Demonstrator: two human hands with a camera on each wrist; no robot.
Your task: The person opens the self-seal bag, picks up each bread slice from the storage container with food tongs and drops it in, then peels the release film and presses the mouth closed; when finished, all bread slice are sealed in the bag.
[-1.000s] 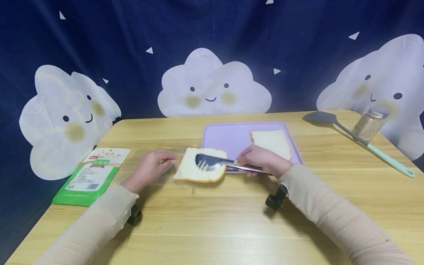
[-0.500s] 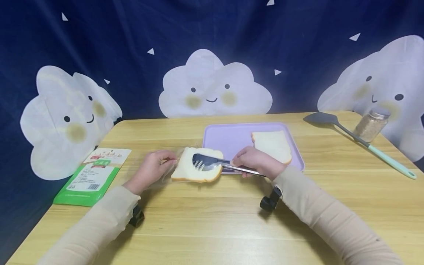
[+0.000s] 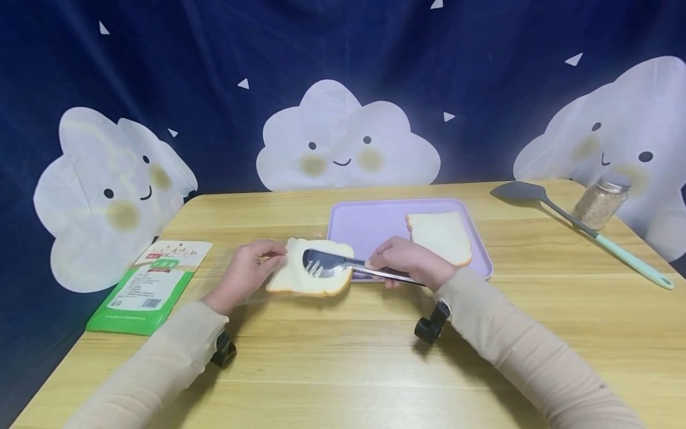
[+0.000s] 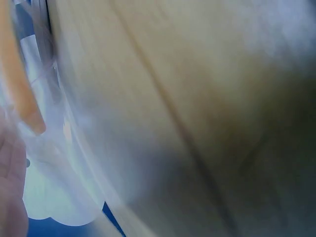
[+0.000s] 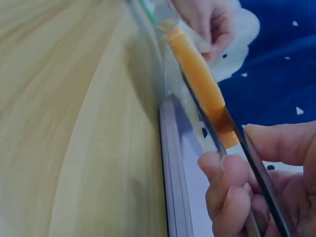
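Note:
My right hand (image 3: 402, 260) grips a pair of tongs (image 3: 328, 261) with a black slotted head. The tongs clamp a slice of white bread (image 3: 286, 275), held a little above the table. In the right wrist view the brown crust of the bread (image 5: 200, 74) sits between the two arms of the tongs (image 5: 266, 187). At the slice's left side my left hand (image 3: 249, 271) pinches a thin clear plastic bag (image 5: 170, 66) between thumb and fingers. The film wraps around the left part of the slice; its full outline is hard to see.
A purple tray (image 3: 370, 223) holds another bread slice (image 3: 440, 237) on its right side. On the left lies a green and white packet (image 3: 147, 286). A spatula (image 3: 568, 220) with a mint handle and a lidded glass jar (image 3: 601, 202) are at the right.
My right hand has moved left with the tongs and the bread slice, bringing the slice closer to my left hand and deeper into the plastic film. My left hand has barely moved.

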